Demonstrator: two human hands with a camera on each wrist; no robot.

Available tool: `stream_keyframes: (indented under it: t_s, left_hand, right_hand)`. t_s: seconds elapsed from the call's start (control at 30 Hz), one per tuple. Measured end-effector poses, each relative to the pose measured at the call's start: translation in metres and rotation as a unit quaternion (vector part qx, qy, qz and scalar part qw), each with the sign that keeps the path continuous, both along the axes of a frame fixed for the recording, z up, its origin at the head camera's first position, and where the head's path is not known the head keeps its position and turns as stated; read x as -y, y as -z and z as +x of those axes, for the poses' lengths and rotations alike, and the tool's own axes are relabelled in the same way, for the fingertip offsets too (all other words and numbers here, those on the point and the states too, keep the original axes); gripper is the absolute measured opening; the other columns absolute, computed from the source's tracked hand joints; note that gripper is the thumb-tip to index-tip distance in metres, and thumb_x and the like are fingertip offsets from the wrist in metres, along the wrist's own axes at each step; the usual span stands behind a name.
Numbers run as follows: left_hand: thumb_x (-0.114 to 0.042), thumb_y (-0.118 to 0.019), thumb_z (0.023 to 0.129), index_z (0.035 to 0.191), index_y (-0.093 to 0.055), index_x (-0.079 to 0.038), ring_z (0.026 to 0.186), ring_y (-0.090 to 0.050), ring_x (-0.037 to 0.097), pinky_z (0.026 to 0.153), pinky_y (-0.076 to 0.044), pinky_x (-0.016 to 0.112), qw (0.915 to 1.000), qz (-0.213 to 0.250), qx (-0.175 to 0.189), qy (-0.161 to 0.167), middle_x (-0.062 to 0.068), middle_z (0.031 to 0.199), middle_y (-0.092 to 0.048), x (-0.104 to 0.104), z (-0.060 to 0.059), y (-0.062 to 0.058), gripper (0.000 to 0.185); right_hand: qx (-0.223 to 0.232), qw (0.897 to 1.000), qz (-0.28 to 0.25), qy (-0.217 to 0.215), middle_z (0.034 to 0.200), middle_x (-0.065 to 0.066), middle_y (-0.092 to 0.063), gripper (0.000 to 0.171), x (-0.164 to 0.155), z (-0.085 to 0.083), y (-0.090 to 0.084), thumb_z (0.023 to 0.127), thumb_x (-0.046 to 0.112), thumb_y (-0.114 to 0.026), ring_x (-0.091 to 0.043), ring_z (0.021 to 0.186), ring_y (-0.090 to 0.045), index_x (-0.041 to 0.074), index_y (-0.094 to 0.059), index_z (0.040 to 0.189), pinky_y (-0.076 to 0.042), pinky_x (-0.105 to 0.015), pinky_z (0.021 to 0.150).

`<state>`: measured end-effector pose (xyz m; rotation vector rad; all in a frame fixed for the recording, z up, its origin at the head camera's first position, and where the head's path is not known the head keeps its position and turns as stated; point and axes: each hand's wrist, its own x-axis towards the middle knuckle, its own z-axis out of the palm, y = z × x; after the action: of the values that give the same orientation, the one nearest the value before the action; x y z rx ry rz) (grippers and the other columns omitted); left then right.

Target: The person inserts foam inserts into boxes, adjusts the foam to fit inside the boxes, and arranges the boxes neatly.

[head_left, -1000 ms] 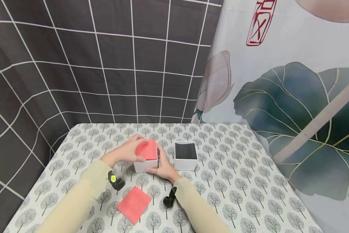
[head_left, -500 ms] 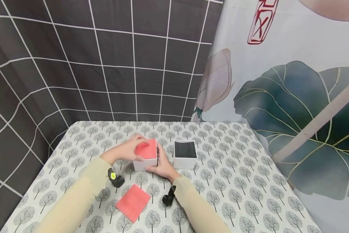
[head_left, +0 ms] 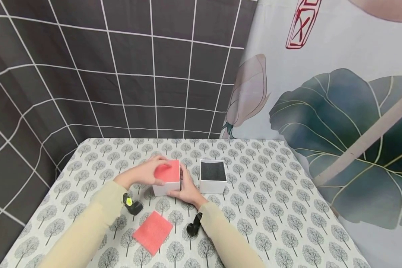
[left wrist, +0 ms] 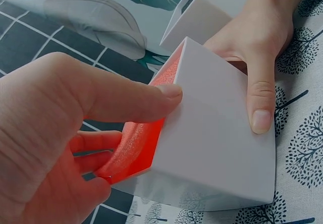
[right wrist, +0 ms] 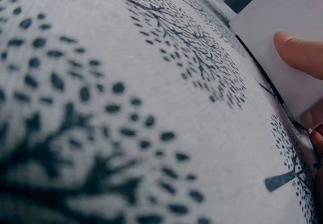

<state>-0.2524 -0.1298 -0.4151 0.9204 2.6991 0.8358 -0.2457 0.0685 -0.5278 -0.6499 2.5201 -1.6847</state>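
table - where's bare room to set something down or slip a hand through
The far strip of the table behind both boxes is bare, as is the wide right side past the black-lined box. It is crowded near the front left: both hands clasp the pink-topped box, with a pink sheet just before them.

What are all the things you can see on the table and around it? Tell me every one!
White box with pink foam: 1, white with pink foam on top, middle of the table, held between both hands.
White box with black foam: 1, white with a black inside, just right of the first box.
Pink foam sheet: 1, pink, flat on the table near the person.
Tablecloth: 1, pale with grey tree print, covering the table.
Grid backdrop: 1, dark with white lines, behind and left.
Leaf and flower backdrop: 1, pale with green leaves, right.
Wrist cameras: 2, black, one on each wrist.
Left hand: 1, fingers on the pink foam.
Right hand: 1, gripping the box's near side.
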Motion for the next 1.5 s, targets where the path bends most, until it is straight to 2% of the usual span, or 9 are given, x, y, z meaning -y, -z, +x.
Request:
stream_keyframes:
  t_s: [0.27, 0.4, 0.5, 0.7, 1.0, 1.13, 1.27, 1.33, 1.5]
  left_hand:
    - [-0.020, -0.072, 0.077, 0.132, -0.049, -0.003, 0.122, -0.039, 0.038, 0.097, -0.035, 0.061, 1.0000, -0.004, -0.002, -0.002, 0.018, 0.138, -0.036, -0.003, 0.003, -0.001, 0.062]
    - [-0.026, -0.068, 0.083, 0.130, -0.050, -0.001, 0.124, -0.036, 0.038, 0.099, -0.032, 0.062, 0.9998, 0.002, -0.018, -0.003, 0.019, 0.137, -0.037, -0.005, 0.004, 0.002, 0.056]
    - [-0.024, -0.065, 0.085, 0.129, -0.052, -0.001, 0.125, -0.035, 0.038, 0.100, -0.031, 0.061, 0.9995, 0.003, -0.031, -0.001, 0.020, 0.137, -0.037, -0.006, 0.005, 0.004, 0.052]
    - [-0.013, -0.063, 0.084, 0.131, -0.052, -0.003, 0.128, -0.030, 0.037, 0.102, -0.030, 0.060, 0.9992, -0.013, -0.038, -0.004, 0.018, 0.141, -0.035, -0.008, 0.005, 0.003, 0.049]
    - [-0.012, -0.064, 0.082, 0.129, -0.053, -0.002, 0.128, -0.026, 0.042, 0.102, -0.025, 0.064, 0.9978, -0.014, -0.063, -0.012, 0.021, 0.142, -0.033, -0.012, 0.008, 0.011, 0.049]
    - [-0.017, -0.064, 0.083, 0.130, -0.053, -0.004, 0.131, -0.020, 0.043, 0.100, -0.024, 0.067, 0.9979, -0.002, -0.055, -0.032, 0.022, 0.144, -0.028, -0.011, 0.009, 0.017, 0.049]
    - [-0.028, -0.064, 0.085, 0.134, -0.049, -0.007, 0.132, -0.016, 0.043, 0.096, -0.025, 0.071, 0.9961, 0.033, -0.043, -0.070, 0.020, 0.148, -0.021, -0.005, 0.009, 0.023, 0.055]
    - [-0.032, -0.064, 0.086, 0.136, -0.046, -0.007, 0.133, -0.016, 0.043, 0.095, -0.025, 0.071, 0.9937, 0.053, -0.044, -0.089, 0.018, 0.149, -0.021, 0.000, 0.009, 0.025, 0.059]
    - [-0.032, -0.061, 0.089, 0.139, -0.039, -0.004, 0.133, -0.016, 0.043, 0.096, -0.023, 0.071, 0.9875, 0.083, -0.043, -0.127, 0.020, 0.148, -0.022, 0.013, 0.011, 0.030, 0.062]
  right_hand:
    - [-0.001, 1.000, 0.008, 0.004, 0.145, -0.003, -0.027, 0.120, 0.000, -0.002, -0.001, 0.061, 0.029, -0.086, -0.017, 0.121, -0.039, 0.041, -0.002, 0.146, -0.033, -0.047, 0.101]
    - [-0.008, 1.000, 0.002, 0.002, 0.144, -0.003, -0.028, 0.121, 0.000, -0.002, 0.001, 0.061, 0.030, -0.086, -0.017, 0.120, -0.040, 0.041, -0.002, 0.146, -0.034, -0.045, 0.101]
    - [-0.009, 1.000, 0.001, 0.002, 0.144, -0.004, -0.028, 0.121, 0.000, -0.003, 0.002, 0.060, 0.030, -0.086, -0.018, 0.120, -0.040, 0.041, -0.001, 0.146, -0.035, -0.045, 0.101]
    - [-0.008, 1.000, 0.007, 0.003, 0.146, -0.005, -0.026, 0.122, 0.001, -0.003, 0.000, 0.061, 0.027, -0.086, -0.018, 0.122, -0.038, 0.039, -0.001, 0.147, -0.033, -0.047, 0.102]
    - [-0.015, 1.000, 0.021, 0.010, 0.150, -0.010, -0.019, 0.120, 0.001, 0.001, 0.001, 0.063, 0.032, -0.085, -0.025, 0.129, -0.031, 0.029, -0.002, 0.149, -0.027, -0.054, 0.104]
    - [-0.005, 0.999, 0.032, 0.016, 0.149, -0.008, -0.021, 0.120, 0.001, 0.002, 0.002, 0.063, 0.033, -0.084, -0.022, 0.127, -0.034, 0.031, -0.001, 0.149, -0.030, -0.052, 0.103]
    - [-0.002, 0.999, 0.027, 0.018, 0.144, -0.006, -0.027, 0.121, 0.001, 0.002, 0.001, 0.061, 0.030, -0.086, -0.019, 0.122, -0.039, 0.036, -0.002, 0.148, -0.035, -0.047, 0.101]
    - [-0.006, 1.000, 0.020, 0.017, 0.141, -0.005, -0.031, 0.121, 0.001, 0.002, 0.001, 0.060, 0.027, -0.086, -0.019, 0.119, -0.041, 0.035, -0.003, 0.148, -0.035, -0.045, 0.101]
    - [-0.015, 1.000, 0.013, 0.016, 0.140, -0.007, -0.032, 0.121, 0.001, 0.001, 0.001, 0.060, 0.024, -0.087, -0.019, 0.121, -0.040, 0.022, -0.006, 0.150, -0.032, -0.045, 0.104]
